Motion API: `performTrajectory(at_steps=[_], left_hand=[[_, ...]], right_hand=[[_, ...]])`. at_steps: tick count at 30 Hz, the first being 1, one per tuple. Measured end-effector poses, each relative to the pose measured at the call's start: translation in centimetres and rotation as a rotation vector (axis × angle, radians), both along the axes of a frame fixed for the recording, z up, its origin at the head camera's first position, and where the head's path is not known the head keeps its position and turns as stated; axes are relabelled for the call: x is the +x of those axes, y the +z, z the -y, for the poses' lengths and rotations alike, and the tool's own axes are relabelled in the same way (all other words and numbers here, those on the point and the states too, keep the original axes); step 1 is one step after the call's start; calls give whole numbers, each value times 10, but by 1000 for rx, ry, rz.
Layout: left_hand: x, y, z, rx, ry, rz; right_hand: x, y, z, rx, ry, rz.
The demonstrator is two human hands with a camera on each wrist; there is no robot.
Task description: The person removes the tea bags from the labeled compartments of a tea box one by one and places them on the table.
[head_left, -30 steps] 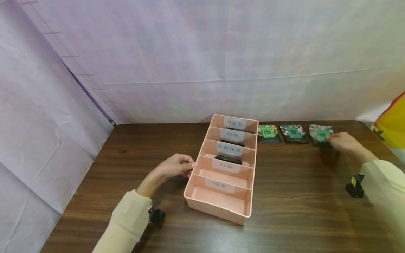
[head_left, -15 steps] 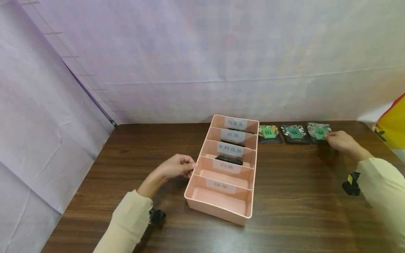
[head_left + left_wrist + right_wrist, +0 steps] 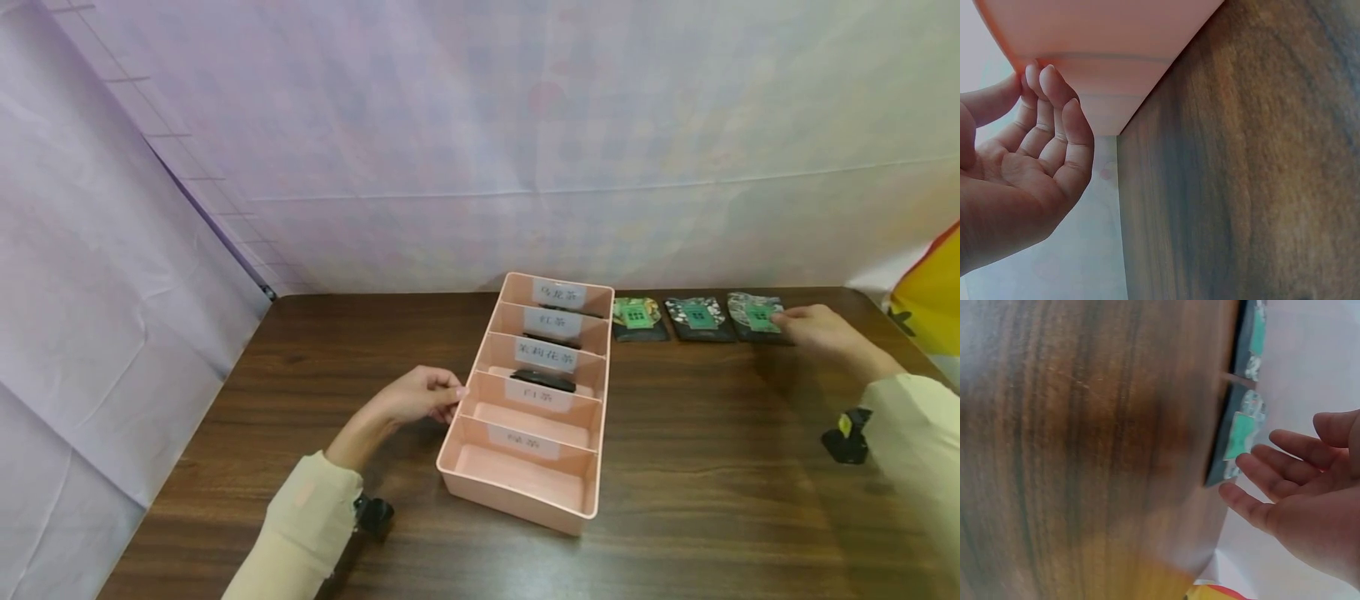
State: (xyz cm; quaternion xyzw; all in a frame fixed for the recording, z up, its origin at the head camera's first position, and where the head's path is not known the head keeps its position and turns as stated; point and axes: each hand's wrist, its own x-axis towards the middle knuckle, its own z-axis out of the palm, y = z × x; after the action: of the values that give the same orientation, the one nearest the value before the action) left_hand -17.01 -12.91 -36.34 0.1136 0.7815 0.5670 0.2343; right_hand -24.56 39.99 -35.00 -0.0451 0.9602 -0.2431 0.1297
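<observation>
My left hand (image 3: 422, 394) pinches the left rim of a pink divided storage box (image 3: 517, 479) between thumb and fingers. In the left wrist view, the fingertips meet the top edge of the box wall (image 3: 1116, 37). My right hand (image 3: 817, 333) is at the right end of a row of three tea packets, beside the rightmost tea packet (image 3: 753, 315). The right wrist view shows its fingers spread and loosely bent, with nothing between them, next to that packet's green label (image 3: 1240, 434). The middle tea packet (image 3: 697, 317) and the left tea packet (image 3: 636, 317) lie flat.
Labelled dividers split the box into several compartments. Dark packets stand in the three far ones, such as the dark packet (image 3: 543, 381) in the third. A pale cloth (image 3: 420, 150) hangs behind the wooden table (image 3: 675, 517). Yellow fabric (image 3: 933, 304) hangs at the far right.
The rightmost packet has shifted slightly left, closer to the middle one. My right hand has since drawn back a little to the right from it. My left hand stays on the box rim.
</observation>
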Motion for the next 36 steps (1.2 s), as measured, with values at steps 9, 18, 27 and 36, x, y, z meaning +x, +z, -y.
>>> performTrajectory(at_steps=[9,18,27,36], left_hand=[[1,1,0,5,-4,-3],[0,-1,0,7,-4,-3],[1,1,0,8,3,3],[1,1,0,15,2,3]], right_hand=[[3,26,13,-77,-5,12],[11,53,49,-87,83,26],[24,75,98,-73,161,-45],[38,85,136,-125,307,-118]])
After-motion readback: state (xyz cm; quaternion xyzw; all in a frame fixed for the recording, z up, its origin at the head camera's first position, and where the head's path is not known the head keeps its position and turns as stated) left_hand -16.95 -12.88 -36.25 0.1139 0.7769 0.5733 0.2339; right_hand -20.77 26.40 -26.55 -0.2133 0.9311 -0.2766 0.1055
